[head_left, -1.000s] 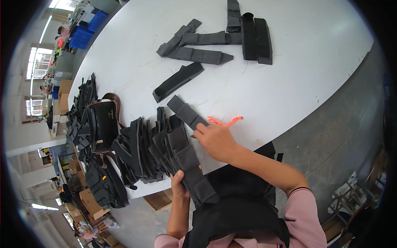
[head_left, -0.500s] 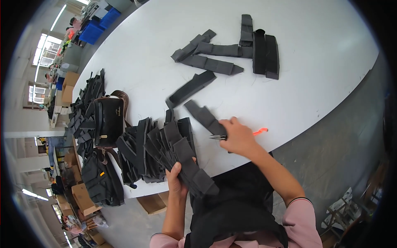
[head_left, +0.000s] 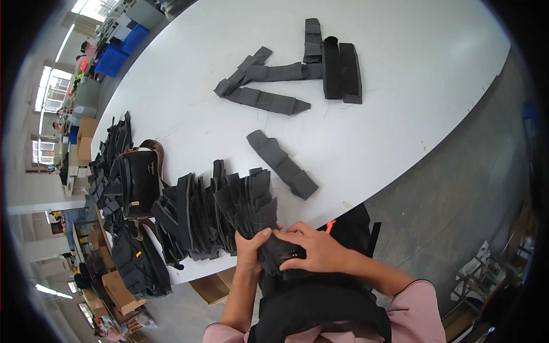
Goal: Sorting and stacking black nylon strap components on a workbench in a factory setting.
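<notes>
Two bare hands work at the near edge of a smooth white table (head_left: 394, 123). The left hand (head_left: 250, 247) grips a thick bundle of dark grey cloth strips (head_left: 251, 197), thumb pressed across the front; its other fingers are mostly hidden. The right hand (head_left: 317, 248) touches the lower end of this bundle, thumb and forefinger spread apart over the cloth. A small dark object (head_left: 294, 253), too hidden to identify, shows there, and a bright orange cord (head_left: 330, 227) pokes out behind the hand.

With the bundle as the clock's centre, a single flat strip (head_left: 283, 164), creased into squarish segments, lies just beside it at one o'clock. Well apart, at twelve, matte strips (head_left: 269, 101) cross at angles; two black bands (head_left: 343, 74) lie side by side at one. Another row of upright strips (head_left: 189, 217) stands at nine. A glossy black bag (head_left: 139, 180) with a brown strap is at ten, a soft black backpack (head_left: 140, 260) at eight.
</notes>
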The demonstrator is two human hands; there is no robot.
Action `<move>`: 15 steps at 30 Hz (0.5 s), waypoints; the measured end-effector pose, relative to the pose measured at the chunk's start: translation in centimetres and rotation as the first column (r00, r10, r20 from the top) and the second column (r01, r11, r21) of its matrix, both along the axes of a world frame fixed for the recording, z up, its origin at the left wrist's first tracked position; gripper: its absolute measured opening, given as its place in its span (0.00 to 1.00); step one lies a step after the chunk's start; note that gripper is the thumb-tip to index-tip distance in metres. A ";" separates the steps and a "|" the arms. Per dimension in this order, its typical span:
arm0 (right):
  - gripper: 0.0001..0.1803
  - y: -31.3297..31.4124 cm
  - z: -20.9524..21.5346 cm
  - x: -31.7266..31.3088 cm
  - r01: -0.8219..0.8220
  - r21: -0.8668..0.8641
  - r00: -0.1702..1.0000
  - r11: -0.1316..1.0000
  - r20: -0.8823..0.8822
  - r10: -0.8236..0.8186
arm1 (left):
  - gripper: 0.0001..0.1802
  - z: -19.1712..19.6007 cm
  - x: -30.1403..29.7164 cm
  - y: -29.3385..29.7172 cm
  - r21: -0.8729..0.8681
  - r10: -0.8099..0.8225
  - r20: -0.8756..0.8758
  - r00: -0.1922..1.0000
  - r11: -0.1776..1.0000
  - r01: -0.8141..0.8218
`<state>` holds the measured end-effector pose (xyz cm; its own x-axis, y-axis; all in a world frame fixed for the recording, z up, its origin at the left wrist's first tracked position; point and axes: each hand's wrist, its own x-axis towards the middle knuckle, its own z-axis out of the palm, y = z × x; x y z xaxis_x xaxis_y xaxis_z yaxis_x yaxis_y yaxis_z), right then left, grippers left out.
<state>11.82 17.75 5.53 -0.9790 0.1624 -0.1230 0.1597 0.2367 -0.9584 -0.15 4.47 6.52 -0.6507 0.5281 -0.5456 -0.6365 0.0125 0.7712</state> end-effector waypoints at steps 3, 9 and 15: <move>0.27 2.5 -1.3 0.1 0.172 0.091 0.980 0.981 -0.114 -0.162 | 0.25 -0.5 -0.2 -0.5 -0.049 0.067 0.035 0.997 0.997 -0.065; 0.18 4.8 0.1 -4.5 0.341 0.498 0.938 0.797 -0.240 -0.251 | 0.31 -0.4 0.3 -1.5 -0.076 0.065 0.013 0.998 0.995 -0.064; 0.10 3.4 -2.0 -7.6 0.219 0.644 0.956 0.733 -0.294 -0.028 | 0.34 -0.2 0.5 -2.3 -0.031 0.051 0.011 0.999 0.998 -0.051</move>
